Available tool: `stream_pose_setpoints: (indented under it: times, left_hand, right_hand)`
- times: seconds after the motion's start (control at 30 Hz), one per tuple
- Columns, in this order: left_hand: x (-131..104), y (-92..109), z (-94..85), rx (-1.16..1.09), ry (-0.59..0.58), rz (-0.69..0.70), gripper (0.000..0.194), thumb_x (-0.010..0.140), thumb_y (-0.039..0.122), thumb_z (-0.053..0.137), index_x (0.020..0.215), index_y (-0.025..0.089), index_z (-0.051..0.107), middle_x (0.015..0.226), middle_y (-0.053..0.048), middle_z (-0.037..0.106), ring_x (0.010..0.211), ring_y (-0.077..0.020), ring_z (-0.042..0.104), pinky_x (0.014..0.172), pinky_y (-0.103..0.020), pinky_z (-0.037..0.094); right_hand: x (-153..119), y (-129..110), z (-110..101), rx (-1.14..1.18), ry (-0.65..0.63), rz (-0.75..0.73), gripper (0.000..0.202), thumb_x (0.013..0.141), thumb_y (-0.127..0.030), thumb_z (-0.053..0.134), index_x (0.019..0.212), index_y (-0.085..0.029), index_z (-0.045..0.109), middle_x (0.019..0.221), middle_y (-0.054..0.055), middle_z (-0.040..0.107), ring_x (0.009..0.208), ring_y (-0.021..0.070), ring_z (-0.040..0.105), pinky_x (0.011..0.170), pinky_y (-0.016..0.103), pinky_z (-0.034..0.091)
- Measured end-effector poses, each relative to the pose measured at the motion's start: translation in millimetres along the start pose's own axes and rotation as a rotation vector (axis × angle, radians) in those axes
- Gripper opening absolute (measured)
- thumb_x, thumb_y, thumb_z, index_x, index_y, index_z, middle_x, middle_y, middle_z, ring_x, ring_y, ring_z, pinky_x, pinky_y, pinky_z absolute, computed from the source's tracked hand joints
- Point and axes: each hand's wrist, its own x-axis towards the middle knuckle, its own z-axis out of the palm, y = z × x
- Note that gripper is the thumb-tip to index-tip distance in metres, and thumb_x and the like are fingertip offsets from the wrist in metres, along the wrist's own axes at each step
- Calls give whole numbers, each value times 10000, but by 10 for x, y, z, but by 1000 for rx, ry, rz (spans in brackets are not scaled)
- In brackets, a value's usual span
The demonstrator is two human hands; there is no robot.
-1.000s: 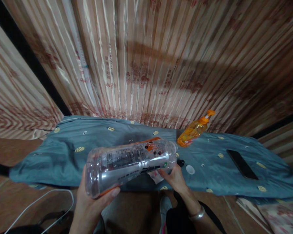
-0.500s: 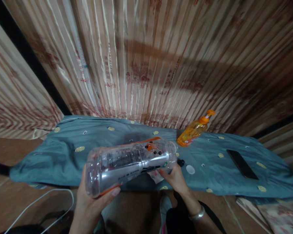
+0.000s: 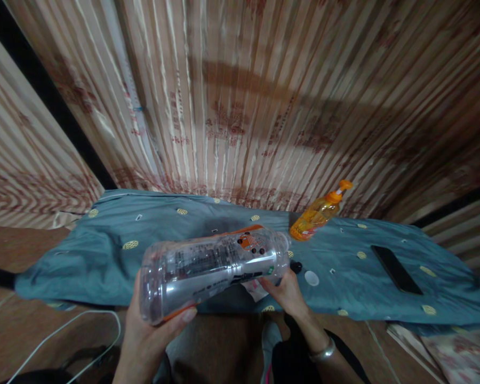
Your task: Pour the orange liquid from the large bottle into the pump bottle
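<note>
A large clear plastic bottle (image 3: 216, 266) with a printed label lies sideways in the air, held in front of me. Its base is gripped by my left hand (image 3: 154, 325), thumb along the near side. Around the neck end, my right hand (image 3: 286, 293) is closed, its fingers partly hidden by the bottle. The mouth points right and shows no cap. Just beyond it stands an orange pump bottle (image 3: 314, 216) with yellow-orange liquid. A small black object (image 3: 296, 266) and a white disc (image 3: 311, 278) lie beside my right hand. Partly behind the bottle is a pale paper-like piece (image 3: 255, 290).
A green-blue cloth (image 3: 108, 229) with yellow pineapple prints covers the long surface. A black phone (image 3: 396, 269) lies on its right part. Behind hangs a striped curtain (image 3: 232, 122). A white cable (image 3: 78, 314) curves at lower left, above the brown floor.
</note>
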Motion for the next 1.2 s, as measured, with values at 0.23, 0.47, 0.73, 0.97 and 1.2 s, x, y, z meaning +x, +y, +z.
stream_pose_setpoints:
  times: [0.23,0.47,0.73,0.97,1.2]
  left_hand:
    - [2,-10,-7,9,8,16,999,463,552,989,1343,257,618,1278,-48,722,1232,-302,651,1051,-325,483]
    - [7,7,-1,35,13,66,955,485,556,984,1321,254,633,1242,-55,720,1284,-342,647,1125,-396,480]
    - [-1,-18,-20,33,-2,28,984,494,552,979,1355,253,607,1284,-54,726,1255,-316,657,1089,-360,493]
    - [10,-27,-40,49,-6,36,1022,500,526,978,1397,231,588,1290,-78,724,1245,-338,669,1080,-379,514]
    - [7,-26,-15,26,18,35,993,474,517,989,1355,243,623,1191,-54,739,1215,-333,674,1071,-381,511]
  right_hand:
    - [-10,44,10,-10,9,-2,293,764,-439,754,936,-204,731,913,127,819,943,367,794,885,524,656]
    - [-7,33,10,-15,-6,7,272,757,-432,753,910,-208,726,953,124,813,938,349,796,886,497,652]
    - [-9,46,4,-3,-11,-13,277,779,-429,763,938,-204,734,928,115,817,965,340,789,928,502,642]
    - [-10,27,-4,0,-21,5,225,780,-390,750,916,-212,727,930,116,815,967,357,788,913,520,646]
    - [-10,12,3,5,-9,8,286,773,-416,753,962,-201,734,956,129,816,970,368,789,935,547,639]
